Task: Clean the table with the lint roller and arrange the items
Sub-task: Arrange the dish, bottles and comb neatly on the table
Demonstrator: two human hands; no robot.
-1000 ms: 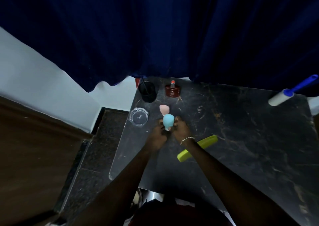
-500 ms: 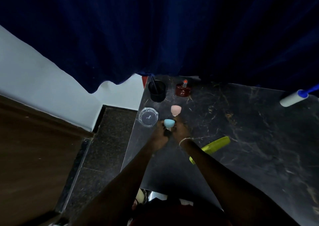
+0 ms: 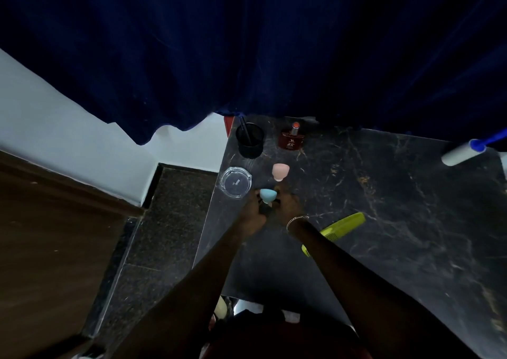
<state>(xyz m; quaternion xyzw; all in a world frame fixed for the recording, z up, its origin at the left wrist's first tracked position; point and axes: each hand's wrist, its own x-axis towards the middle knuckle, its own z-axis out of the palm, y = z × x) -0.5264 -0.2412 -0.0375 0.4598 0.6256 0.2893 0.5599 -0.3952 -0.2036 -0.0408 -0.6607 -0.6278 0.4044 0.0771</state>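
While both arms reach over the dark marble table (image 3: 397,262), the left hand (image 3: 253,212) and right hand (image 3: 288,207) pinch the blue sponge (image 3: 267,194) between their curled fingertips, just beside the glass ashtray (image 3: 236,184). A pink sponge (image 3: 280,171) stands just beyond, with a black cup (image 3: 250,140) and perfume bottle (image 3: 291,139) at the back edge. The green comb (image 3: 344,224) lies beside the right wrist, and the lint roller (image 3: 462,153) lies well apart at the far right corner.
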